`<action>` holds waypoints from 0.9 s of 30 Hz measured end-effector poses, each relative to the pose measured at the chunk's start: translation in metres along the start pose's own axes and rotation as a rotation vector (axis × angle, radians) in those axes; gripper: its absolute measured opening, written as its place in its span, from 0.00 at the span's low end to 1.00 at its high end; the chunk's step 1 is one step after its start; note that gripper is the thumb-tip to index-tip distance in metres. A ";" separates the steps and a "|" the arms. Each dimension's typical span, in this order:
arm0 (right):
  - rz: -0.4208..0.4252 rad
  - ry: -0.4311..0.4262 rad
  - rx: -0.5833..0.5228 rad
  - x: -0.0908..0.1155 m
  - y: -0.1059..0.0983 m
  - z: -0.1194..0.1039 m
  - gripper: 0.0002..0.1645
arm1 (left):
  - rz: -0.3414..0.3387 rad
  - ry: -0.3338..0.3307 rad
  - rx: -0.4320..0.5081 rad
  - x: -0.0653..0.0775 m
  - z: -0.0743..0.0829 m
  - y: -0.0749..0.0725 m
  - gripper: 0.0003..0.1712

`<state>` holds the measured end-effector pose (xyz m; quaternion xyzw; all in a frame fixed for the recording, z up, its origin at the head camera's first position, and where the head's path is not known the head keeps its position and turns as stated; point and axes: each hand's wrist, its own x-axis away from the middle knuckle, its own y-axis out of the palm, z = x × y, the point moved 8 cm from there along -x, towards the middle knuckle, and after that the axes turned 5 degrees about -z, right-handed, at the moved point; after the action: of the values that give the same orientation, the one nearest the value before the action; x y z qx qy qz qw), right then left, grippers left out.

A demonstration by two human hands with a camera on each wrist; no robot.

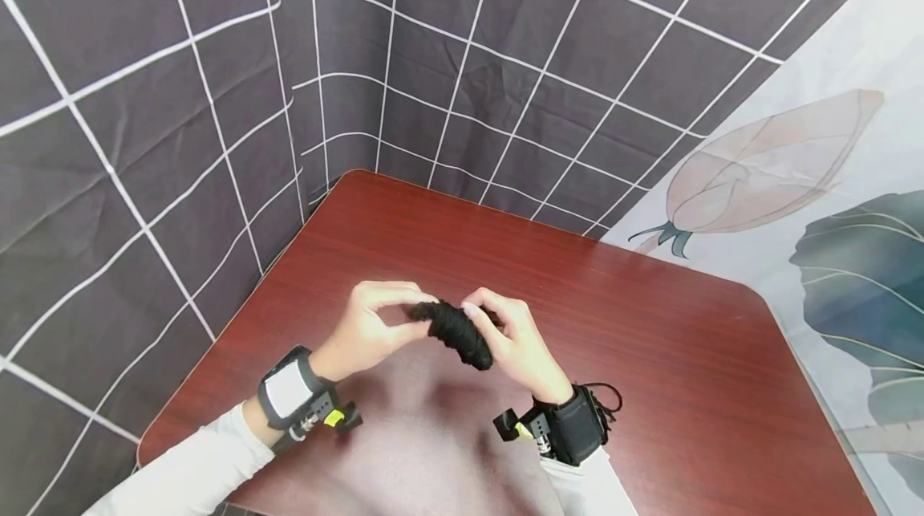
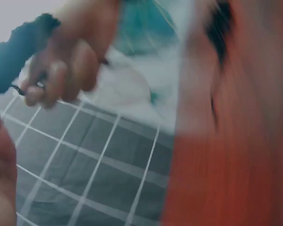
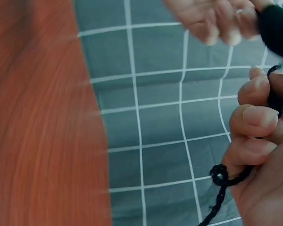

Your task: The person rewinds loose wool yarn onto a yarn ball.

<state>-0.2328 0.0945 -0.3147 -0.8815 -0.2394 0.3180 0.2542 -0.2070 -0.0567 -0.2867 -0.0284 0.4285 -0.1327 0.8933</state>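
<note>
A bundle of black yarn (image 1: 460, 335), wound into a thick short roll, is held above the table between both hands. My left hand (image 1: 370, 328) grips its left end between thumb and fingers. At the other end, my right hand (image 1: 521, 343) has its fingers curled and pinches a black yarn strand (image 3: 220, 197). In the right wrist view this strand runs through the right fingers and hangs below them with a small loop. The left wrist view is blurred; the bundle (image 2: 20, 47) shows there at the upper left beside the right hand (image 2: 70, 61).
Beneath the hands lies a reddish-brown wooden table (image 1: 650, 355) with rounded corners. A dark grey curtain (image 1: 447, 58) with white grid lines hangs behind and to the left. At the right is a white cloth (image 1: 765, 179) printed with a fruit and leaves.
</note>
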 end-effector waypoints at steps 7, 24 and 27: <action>-0.117 -0.034 -0.056 0.001 0.019 -0.030 0.08 | 0.205 -0.131 0.007 0.010 -0.024 -0.015 0.11; 0.028 -0.003 -0.018 0.004 0.003 -0.014 0.10 | 0.056 -0.118 0.155 0.009 -0.016 0.000 0.08; -0.007 -0.029 0.011 0.005 0.017 -0.021 0.12 | 0.189 -0.095 -0.019 0.007 -0.015 -0.014 0.08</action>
<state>-0.2105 0.0783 -0.3137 -0.8746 -0.2444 0.3310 0.2565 -0.2177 -0.0706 -0.2993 -0.0025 0.3878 -0.0424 0.9208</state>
